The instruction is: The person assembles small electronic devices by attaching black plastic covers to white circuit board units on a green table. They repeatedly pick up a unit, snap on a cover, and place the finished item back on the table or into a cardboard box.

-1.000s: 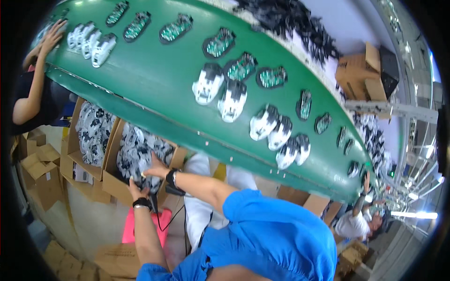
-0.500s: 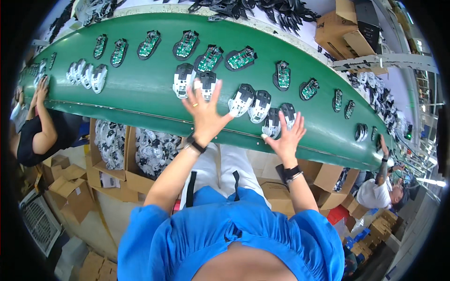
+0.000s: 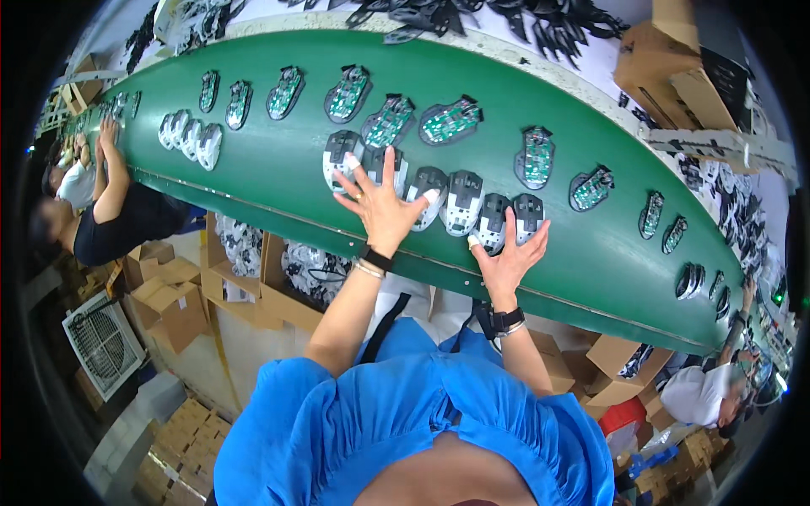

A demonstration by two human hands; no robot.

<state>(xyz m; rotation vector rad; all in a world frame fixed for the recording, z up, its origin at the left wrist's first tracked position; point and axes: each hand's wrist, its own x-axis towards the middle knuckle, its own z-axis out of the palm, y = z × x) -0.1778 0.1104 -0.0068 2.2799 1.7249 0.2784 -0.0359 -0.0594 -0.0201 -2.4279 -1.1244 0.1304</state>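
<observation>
A row of several white-and-black computer mouse shells lies on the green conveyor belt [image 3: 278,177] in front of me. My left hand [image 3: 384,209] has its fingers spread over the left part of this row. Its fingers reach the leftmost mouse shell [image 3: 342,156] and partly cover the one beside it, while the thumb meets a third mouse shell [image 3: 424,187]. Between my hands a mouse shell [image 3: 463,201] lies uncovered. My right hand [image 3: 510,263], also spread, reaches the two rightmost shells, its thumb and fingertips around the nearer mouse shell [image 3: 494,218].
Mouse bases with green circuit boards [image 3: 348,94] line the belt's far side. Another cluster of mouse shells [image 3: 208,148] sits farther left. Cardboard boxes [image 3: 291,295] of parts stand under the near edge. Co-workers sit at left [image 3: 126,223] and right [image 3: 696,395]. Black parts [image 3: 540,21] lie beyond the belt.
The shells under and between my hands have drawn closer together into one row. My hands stay spread over them. The whole view has shifted and tilted slightly.
</observation>
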